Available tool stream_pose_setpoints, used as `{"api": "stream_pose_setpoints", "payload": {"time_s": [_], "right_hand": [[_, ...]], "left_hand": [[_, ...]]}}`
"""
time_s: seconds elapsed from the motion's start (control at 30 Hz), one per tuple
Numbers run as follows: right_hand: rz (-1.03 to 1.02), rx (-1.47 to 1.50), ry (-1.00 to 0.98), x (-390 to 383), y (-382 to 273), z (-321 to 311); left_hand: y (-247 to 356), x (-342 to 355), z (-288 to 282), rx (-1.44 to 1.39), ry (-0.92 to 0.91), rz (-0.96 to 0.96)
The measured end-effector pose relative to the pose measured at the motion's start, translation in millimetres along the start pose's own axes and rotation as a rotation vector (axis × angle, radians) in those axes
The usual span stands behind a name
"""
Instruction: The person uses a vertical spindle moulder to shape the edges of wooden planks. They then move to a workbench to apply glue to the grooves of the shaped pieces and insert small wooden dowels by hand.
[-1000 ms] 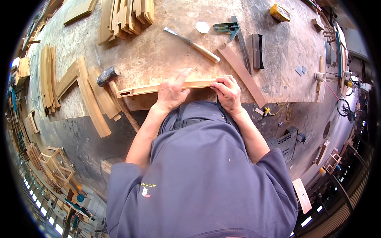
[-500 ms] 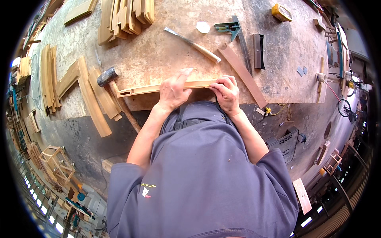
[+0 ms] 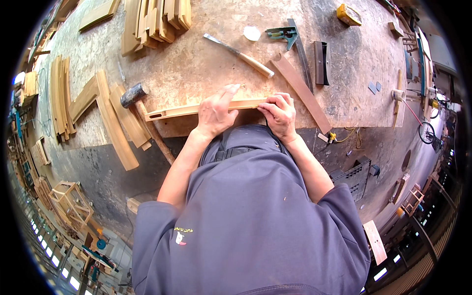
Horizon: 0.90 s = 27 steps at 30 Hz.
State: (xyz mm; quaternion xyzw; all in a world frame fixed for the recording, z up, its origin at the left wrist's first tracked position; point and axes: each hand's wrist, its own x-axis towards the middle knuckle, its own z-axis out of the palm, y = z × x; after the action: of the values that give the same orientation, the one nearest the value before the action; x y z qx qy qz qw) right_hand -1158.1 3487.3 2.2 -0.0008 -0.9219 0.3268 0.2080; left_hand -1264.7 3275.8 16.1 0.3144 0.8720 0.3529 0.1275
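Observation:
A narrow, slightly curved wooden strip lies near the front edge of the workbench, with a dark slot at its left end. My left hand is across its middle, fingers reaching over the far side and thumb on the near side. At the strip's right end, my right hand is closed, its thumb and fingertips pinching the wood's edge; whether something small is also between them is hidden. Beyond my hands lies a chisel with a wooden handle. A mallet with a dark head rests left of the strip.
Loose boards and stacked wooden pieces occupy the left and far bench. On the right lie a brown board, a combination square, a dark block and a yellow box.
My right hand has shifted very slightly left along the end of the strip. The left hand and the strip look almost unmoved.

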Motion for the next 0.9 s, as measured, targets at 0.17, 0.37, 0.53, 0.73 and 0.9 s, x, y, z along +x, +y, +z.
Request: {"api": "stream_pose_setpoints", "payload": {"time_s": [0.17, 0.37, 0.53, 0.73, 0.9], "right_hand": [[0.003, 0.002, 0.0, -0.4, 1.4, 1.4], [0.01, -0.005, 0.012, -1.2, 0.3, 1.8], [-0.006, -0.008, 0.007, 0.2, 1.2, -0.1], [0.009, 0.072, -0.014, -1.6, 4.8, -5.8], [0.173, 0.141, 0.076, -3.8, 4.6, -15.4]], "left_hand": [[2.0, 0.6, -0.9, 0.003, -0.003, -0.004], [7.1, 2.8, -4.6, -0.07, -0.028, -0.009], [19.7, 10.5, 9.4, -0.092, -0.036, -0.032], [20.6, 15.3, 14.6, -0.047, -0.069, -0.099], [27.6, 17.2, 8.2, -0.047, -0.135, -0.141]]}}
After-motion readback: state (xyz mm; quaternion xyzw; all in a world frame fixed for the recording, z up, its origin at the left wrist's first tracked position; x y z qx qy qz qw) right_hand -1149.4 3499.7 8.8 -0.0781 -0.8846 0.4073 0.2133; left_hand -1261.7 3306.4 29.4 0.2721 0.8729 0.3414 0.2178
